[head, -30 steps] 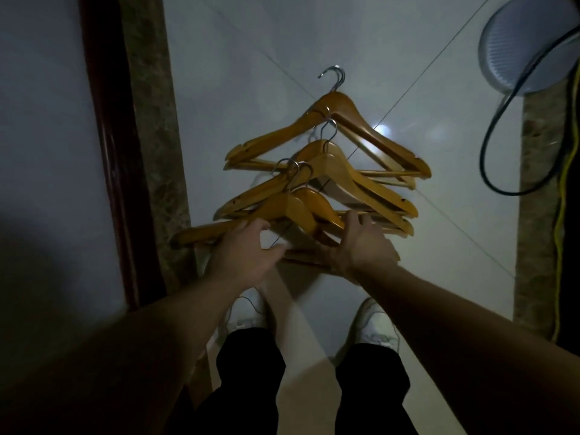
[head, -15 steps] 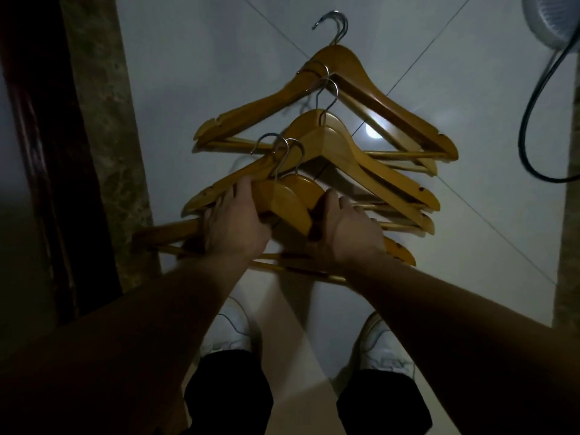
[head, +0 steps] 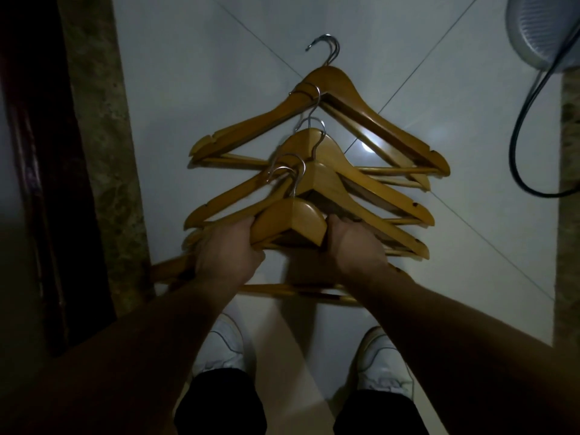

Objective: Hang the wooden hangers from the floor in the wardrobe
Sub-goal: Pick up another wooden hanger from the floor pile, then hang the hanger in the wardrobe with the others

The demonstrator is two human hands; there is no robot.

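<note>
— What was the floor (head: 194, 89) like?
— Pale glossy tiles, thin joints crossing diagonally.
— And lying on it?
— A heap of wooden hangers (head: 339, 98), overlapping, hooks pointing away. Two white shoes (head: 224, 346) stood near the heap. A round grey base (head: 546, 29) with a black cable (head: 518, 146) lay at the right edge.

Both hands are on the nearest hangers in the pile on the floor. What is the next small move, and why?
Probably lift the nearest hangers straight up, slowly. The left hand and right hand already grip their two sides, but their metal hooks overlap the hangers behind, which lie stacked on the tiled floor. A slow lift should show whether the hooks snag before carrying them away.
</note>
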